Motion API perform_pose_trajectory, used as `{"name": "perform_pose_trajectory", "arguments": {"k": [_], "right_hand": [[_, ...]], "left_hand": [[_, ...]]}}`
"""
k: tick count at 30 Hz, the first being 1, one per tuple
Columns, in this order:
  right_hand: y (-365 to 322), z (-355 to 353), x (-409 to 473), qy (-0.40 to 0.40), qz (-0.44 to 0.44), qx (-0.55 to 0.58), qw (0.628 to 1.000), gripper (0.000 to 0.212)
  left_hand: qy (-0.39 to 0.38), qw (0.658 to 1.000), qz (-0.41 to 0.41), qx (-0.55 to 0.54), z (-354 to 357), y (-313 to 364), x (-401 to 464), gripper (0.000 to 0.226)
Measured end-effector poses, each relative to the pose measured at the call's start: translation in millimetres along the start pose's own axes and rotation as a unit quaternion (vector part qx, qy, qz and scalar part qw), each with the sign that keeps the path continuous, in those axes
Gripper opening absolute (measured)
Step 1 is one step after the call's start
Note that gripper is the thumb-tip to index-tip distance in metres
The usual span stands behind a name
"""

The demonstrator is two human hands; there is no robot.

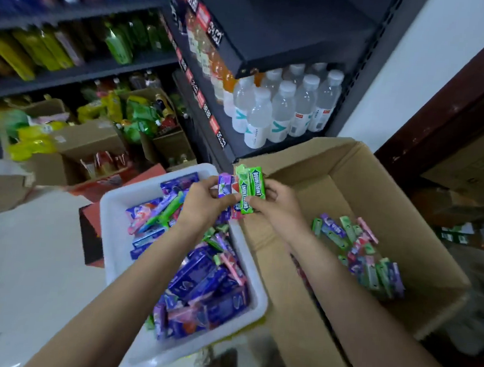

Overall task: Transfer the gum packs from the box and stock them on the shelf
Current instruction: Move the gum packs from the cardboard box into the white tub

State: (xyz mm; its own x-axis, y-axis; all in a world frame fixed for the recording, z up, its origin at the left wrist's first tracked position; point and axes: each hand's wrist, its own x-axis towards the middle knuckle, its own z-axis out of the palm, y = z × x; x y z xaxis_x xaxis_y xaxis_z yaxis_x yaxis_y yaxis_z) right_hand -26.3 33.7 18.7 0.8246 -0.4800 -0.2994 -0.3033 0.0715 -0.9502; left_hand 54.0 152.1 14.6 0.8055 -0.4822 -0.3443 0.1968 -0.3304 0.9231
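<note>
both hands are up together over the gap between the white bin (pixel 111 231) and the cardboard box (pixel 379 175). the left hand (pixel 205 201) has its fingers curled round a purple gum pack (pixel 225 184), with red and pink ones tucked just below it. the right hand (pixel 276 205) pinches a couple of green doublemint packs (pixel 250 188) held upright, touching the purple one (so it's basically one little fan of packs shared between the two hands). more gum packs (pixel 365 249) lie loose in a heap on the box floor toward its right wall. the white bin is already packed with purple, pink and green packs, piled right up to its rim. behind the box stands a dark shelf (pixel 273 50) with water bottles (pixel 283 111) lined up near its front edge and orange drinks further left. off to the left there are more shelves with green and yellow bottles, pretty blurry, plus open cartons on the floor.
</note>
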Motion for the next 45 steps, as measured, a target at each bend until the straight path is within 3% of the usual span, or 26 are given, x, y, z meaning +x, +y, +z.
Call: {"name": "perform_pose_trajectory", "arguments": {"k": [4,8,14,17,20,25,33,36,38,41,45], "right_hand": [[15,74,16,0.006,0.039,-0.047,0.998,0.025],[38,132,31,-0.005,0.068,-0.101,0.993,0.037],[62,159,34,0.021,0.009,-0.334,0.942,0.051],[63,158,30,0.017,-0.021,-0.388,0.921,0.053],[61,155,28,0.005,-0.027,-0.390,0.920,0.052],[44,133,20,0.065,-0.052,-0.323,0.943,0.034],[24,40,-12,0.203,-0.091,-0.215,0.951,0.031],[35,-5,-22,0.249,-0.067,-0.209,0.943,0.028],[48,-32,-23,0.255,-0.032,-0.211,0.943,0.028],[66,-60,-17,0.201,0.015,-0.226,0.953,0.032],[89,-74,5,0.095,0.070,-0.222,0.968,0.048]], "left_hand": [[0.021,0.998,-0.015,0.063,-65,-30,10,0.038],[0.027,0.993,-0.036,0.113,-111,-56,18,0.040],[0.013,0.970,-0.027,0.241,-133,-80,28,0.053],[0.002,0.956,-0.016,0.294,-136,-90,31,0.059],[0.004,0.950,0.018,0.312,-136,-94,27,0.055],[0.029,0.941,0.132,0.309,-124,-78,19,0.037],[-0.060,0.948,0.214,0.229,-38,-35,10,0.022],[-0.103,0.937,0.225,0.245,6,-29,11,0.035],[-0.118,0.929,0.224,0.272,31,-31,14,0.058],[-0.102,0.938,0.181,0.278,52,-38,23,0.094],[-0.106,0.963,0.130,0.210,60,-46,33,0.101]]}}
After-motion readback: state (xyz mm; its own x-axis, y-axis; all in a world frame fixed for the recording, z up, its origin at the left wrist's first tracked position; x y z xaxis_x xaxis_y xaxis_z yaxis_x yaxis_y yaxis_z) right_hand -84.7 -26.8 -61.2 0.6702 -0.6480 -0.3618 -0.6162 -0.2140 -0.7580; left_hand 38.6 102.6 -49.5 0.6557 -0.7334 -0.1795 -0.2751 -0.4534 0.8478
